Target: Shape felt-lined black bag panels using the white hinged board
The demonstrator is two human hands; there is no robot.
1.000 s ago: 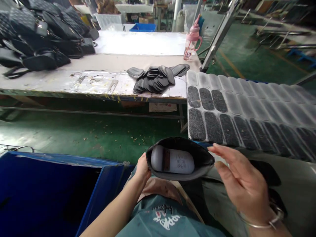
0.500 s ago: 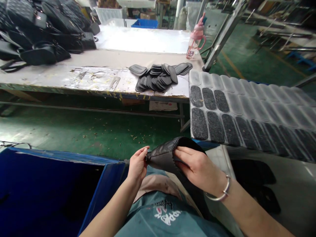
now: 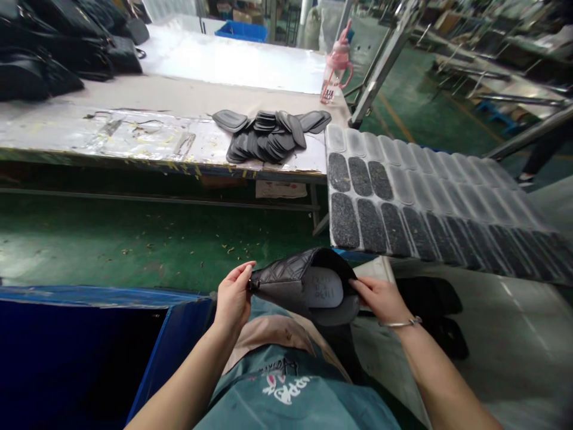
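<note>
A black quilted bag (image 3: 282,272) lies sideways in front of my apron, its wide mouth turned to the right. Inside the mouth shows a pale grey oval pad (image 3: 326,286) with faint handwriting on it. My left hand (image 3: 233,298) is closed in a pinch on the bag's narrow left end, beside a small metal fitting. With thumb and fingers pinched together, my right hand (image 3: 380,297) grips the right edge of the opening.
Dark oval pads (image 3: 268,140) are heaped on the worktable (image 3: 192,101). Rows of oval pieces cover a board (image 3: 380,221) at right. Black bags (image 3: 58,48) and a pink-topped bottle (image 3: 335,68) stand on the table. A blue bin (image 3: 188,334) is at lower left.
My right hand has come out of the bag's mouth and now holds its right edge. The grey pad inside has come into view. The camera view has shifted slightly right.
</note>
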